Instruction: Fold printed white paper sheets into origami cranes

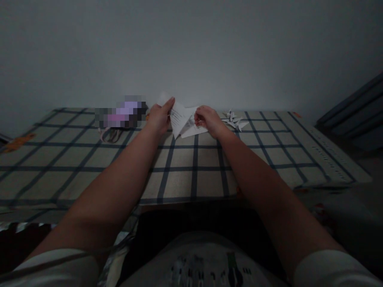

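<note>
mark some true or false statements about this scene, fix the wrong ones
1. The left hand holds creased white paper with dark print. True.
2. The right hand lies flat on the cream-and-blue checked tablecloth. False: its fingers are curled beside the printed paper.
3. Small pointed white folded-paper pieces lie right of the right hand. True.
4. The pixelated purple-and-pink item lies between the hands. False: it is left of both.

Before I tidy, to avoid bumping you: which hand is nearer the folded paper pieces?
Right: the right hand is just left of the folded paper pieces; the left hand is farther left.
</note>
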The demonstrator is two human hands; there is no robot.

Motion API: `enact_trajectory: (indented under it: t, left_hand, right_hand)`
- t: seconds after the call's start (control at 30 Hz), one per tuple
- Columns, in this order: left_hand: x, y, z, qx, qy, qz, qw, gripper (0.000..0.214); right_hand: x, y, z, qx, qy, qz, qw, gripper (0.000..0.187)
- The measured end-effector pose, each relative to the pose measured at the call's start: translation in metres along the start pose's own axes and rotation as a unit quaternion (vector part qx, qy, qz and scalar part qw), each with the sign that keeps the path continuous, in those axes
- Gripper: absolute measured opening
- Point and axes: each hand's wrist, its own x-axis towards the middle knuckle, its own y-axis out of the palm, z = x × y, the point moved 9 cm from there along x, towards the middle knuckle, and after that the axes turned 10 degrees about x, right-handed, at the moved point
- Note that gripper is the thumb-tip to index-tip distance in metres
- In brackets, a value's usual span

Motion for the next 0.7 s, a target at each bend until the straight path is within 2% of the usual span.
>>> enact_trajectory:
  t: [0.07,0.17,0.27,0.37,0.5,0.6,0.7]
  left_hand:
    - [-0.007,0.011,0.003,0.009,-0.009,0.027,1.000,0.043]
    - [-0.017,0.022,0.006,0.016,-0.020,0.038,0.999,0.039]
    - [-0.021,0.023,0.007,0.016,-0.030,0.024,0.999,0.036]
    - [-0.017,0.015,0.003,0.006,-0.022,-0.010,1.000,0.034]
    - [-0.001,-0.009,0.003,0.005,-0.013,-0.061,0.998,0.033]
    - [0.006,-0.026,0.005,0.042,-0.008,-0.102,0.994,0.030]
    - [0.001,-0.023,-0.008,0.096,0.053,-0.107,0.988,0.029]
  right_hand:
    - [0.001,0.001,0.002,-0.008,-0.018,0.005,1.000,0.016]
    - [0.001,0.005,0.006,-0.077,-0.053,0.013,0.996,0.022]
    - [0.000,0.008,0.009,-0.123,-0.078,0.017,0.989,0.020]
    - [0.000,0.009,0.008,-0.136,-0.079,0.016,0.987,0.019]
    - [0.002,0.006,0.004,-0.144,-0.079,0.012,0.986,0.019]
    - [0.004,-0.002,0.003,-0.120,-0.088,-0.012,0.989,0.018]
    - [0.005,-0.011,0.009,-0.111,-0.118,-0.055,0.985,0.018]
